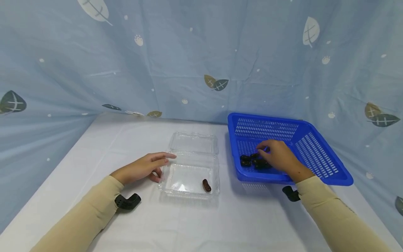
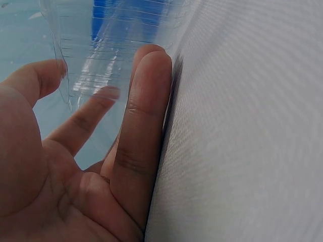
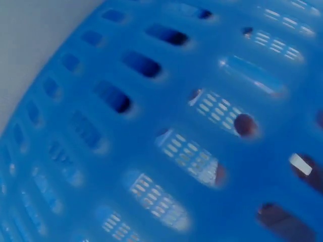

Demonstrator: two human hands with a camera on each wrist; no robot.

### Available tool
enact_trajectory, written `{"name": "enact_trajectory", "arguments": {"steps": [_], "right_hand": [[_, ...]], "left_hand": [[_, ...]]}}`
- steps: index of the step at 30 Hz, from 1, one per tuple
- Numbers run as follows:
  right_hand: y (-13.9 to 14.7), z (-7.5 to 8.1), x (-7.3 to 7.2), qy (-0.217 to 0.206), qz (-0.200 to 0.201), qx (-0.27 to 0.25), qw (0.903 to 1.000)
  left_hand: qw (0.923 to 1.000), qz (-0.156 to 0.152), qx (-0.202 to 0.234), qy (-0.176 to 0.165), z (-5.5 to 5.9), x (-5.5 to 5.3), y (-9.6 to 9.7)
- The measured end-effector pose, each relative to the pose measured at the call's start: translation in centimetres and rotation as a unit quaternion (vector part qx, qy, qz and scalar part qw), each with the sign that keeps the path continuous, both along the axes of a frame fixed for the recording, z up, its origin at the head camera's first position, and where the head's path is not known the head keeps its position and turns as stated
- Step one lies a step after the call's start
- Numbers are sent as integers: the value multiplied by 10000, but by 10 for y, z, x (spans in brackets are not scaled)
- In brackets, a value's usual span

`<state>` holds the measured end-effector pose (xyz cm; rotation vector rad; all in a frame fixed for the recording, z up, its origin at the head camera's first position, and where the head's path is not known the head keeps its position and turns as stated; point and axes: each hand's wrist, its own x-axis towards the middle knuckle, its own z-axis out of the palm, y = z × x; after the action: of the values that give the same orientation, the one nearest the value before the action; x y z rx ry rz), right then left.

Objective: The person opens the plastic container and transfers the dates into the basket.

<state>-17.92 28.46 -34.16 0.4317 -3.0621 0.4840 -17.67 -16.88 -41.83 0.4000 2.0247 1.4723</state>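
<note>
A clear plastic clamshell box [image 1: 189, 175] lies with its lid folded back on the table. One wrinkled brown date [image 1: 206, 185] rests near its front right corner. My left hand [image 1: 146, 168] is at the box's left side, fingers fairly straight; in the left wrist view its fingertips [image 2: 154, 70] are beside the clear wall. Inside a blue plastic basket [image 1: 234, 150], my right hand [image 1: 278, 154] reaches down, fingers bent, over several dark dates [image 1: 259, 162]. Whether it pinches one is hidden. The right wrist view shows the basket's slotted wall [image 3: 166, 96], with blurred dark shapes behind.
A white cloth [image 1: 151, 227] covers the table. Behind it hangs a light blue curtain [image 1: 176, 63] with leaf prints. The basket's raised rim [image 1: 264, 178] passes under my right wrist. The box lid [image 1: 193, 142] lies toward the curtain.
</note>
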Motion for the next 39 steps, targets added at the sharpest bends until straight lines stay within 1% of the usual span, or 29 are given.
{"name": "enact_trajectory", "arguments": {"steps": [4, 8, 11, 13, 14, 16, 18, 20, 23, 26, 29, 32, 36, 39], "right_hand": [[-3, 10, 5, 514, 39, -178, 9985], [-15, 20, 11, 1087, 173, -433, 9930], [-29, 25, 20, 1530, 483, -743, 9843], [-40, 26, 29, 1688, 724, -964, 9782], [-46, 28, 33, 1664, 822, -1090, 9766], [-59, 31, 42, 1524, 1024, -1373, 9734], [-70, 32, 48, 1266, 1212, -1580, 9717], [-82, 33, 54, 876, 1377, -1713, 9716], [-97, 33, 58, 201, 1547, -1667, 9736], [-110, 33, 59, -328, 1674, -1435, 9748], [-123, 33, 56, -555, 1954, -1090, 9731], [-134, 32, 50, -793, 2218, -753, 9689], [-145, 27, 40, -1265, 2534, -413, 9582], [-151, 21, 32, -1503, 2843, -78, 9468]], "left_hand": [[10000, 10, -25, -8, -3, 0, 1], [10000, 26, 11, 18, -2, -1, 0], [10000, 11, 30, 26, -1, -1, 0], [10000, -6, 13, 19, -1, -1, 0], [10000, -14, 3, 23, -1, -1, 0], [10000, -12, -22, 50, -1, -2, 0], [10000, 4, -40, 76, -1, -2, -1], [9999, 32, -47, 104, 0, -2, -1], [9999, 16, -41, 106, 0, -2, -1], [10000, -6, -49, 67, 0, -2, -2], [10000, -17, -31, 79, -1, -2, -2], [10000, 11, -3, 78, 0, -3, -2], [10000, -22, -6, 27, 0, -2, -2], [10000, -29, -35, 18, 0, -2, 0]]}}
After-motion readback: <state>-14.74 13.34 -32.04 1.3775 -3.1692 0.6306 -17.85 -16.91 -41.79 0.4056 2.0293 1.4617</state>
